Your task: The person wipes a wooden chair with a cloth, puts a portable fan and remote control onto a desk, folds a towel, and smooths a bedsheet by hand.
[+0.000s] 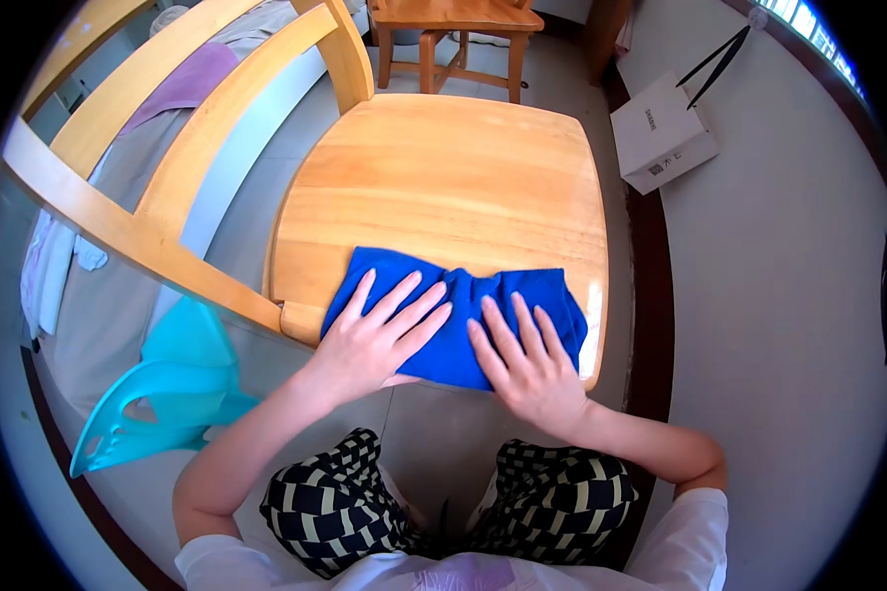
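Note:
A blue cloth lies spread over the near edge of a light wooden chair seat, with a few wrinkles in its middle. On the cloth's left part rests my left hand, palm down with the fingers apart. My right hand lies flat on the right part, its fingers also spread. Neither hand grips the cloth. The chair's slatted backrest rises to the left of the seat.
A turquoise plastic item stands at the lower left, beside a bed. Another wooden chair is beyond the seat. On the right wall hangs a white paper bag.

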The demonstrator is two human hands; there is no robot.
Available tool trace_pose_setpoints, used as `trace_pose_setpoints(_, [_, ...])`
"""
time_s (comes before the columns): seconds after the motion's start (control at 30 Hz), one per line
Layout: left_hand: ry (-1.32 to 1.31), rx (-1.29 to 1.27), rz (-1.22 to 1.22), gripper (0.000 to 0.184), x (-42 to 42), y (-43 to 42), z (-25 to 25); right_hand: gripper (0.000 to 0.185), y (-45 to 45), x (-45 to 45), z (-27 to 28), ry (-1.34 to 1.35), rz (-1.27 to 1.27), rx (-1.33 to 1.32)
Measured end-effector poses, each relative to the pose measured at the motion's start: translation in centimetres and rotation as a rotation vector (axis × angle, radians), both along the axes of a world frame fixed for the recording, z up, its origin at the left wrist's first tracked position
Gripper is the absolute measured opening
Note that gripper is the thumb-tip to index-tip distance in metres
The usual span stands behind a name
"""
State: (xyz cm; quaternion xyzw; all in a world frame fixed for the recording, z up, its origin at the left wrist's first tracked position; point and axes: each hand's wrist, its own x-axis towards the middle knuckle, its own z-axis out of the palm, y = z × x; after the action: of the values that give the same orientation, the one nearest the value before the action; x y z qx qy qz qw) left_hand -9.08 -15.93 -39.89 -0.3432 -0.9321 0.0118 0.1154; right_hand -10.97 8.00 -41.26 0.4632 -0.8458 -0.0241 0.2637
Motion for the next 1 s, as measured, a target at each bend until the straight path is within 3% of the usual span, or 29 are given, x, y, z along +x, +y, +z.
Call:
trace_pose_setpoints(0.03, [0.053,-0.081,0.014,0.069,0.2,-0.2,-0.1,0.04,-0.3,0.1,-0.1,0.025,0.015,-0.01])
trace_pose_setpoints(0.07, [0.209,-0.008,-0.01,0.047,0.2,-0.3,-0.7,0.039,-0.4,0.2,0.1,0.033,0.025,-0.006])
trace_pose_setpoints(0.2, [0.488,0.017,-0.12,0.026,-0.6,-0.9,-1.9,0.038,-0.5,-0.4,0.2,0.083,0.04,0.0])
trace_pose_setpoints(0.77, [0.625,-0.01,-0.093,0.037,-17.0,-1.4,-3.1,0.042,-1.0,-17.5,-1.4,0.269,0.036,-0.039])
trace_pose_setpoints(0.9, [0.656,0.012,-0.074,0.039,-20.3,-1.0,-3.4,0.065,-1.0,-21.0,-1.7,0.21,0.017,-0.038])
trace_pose_setpoints(1.0, [0.743,0.016,-0.005,0.038,-22.3,0.8,-3.9,0.071,0.4,-22.9,-1.3,0.083,-0.023,-0.074])
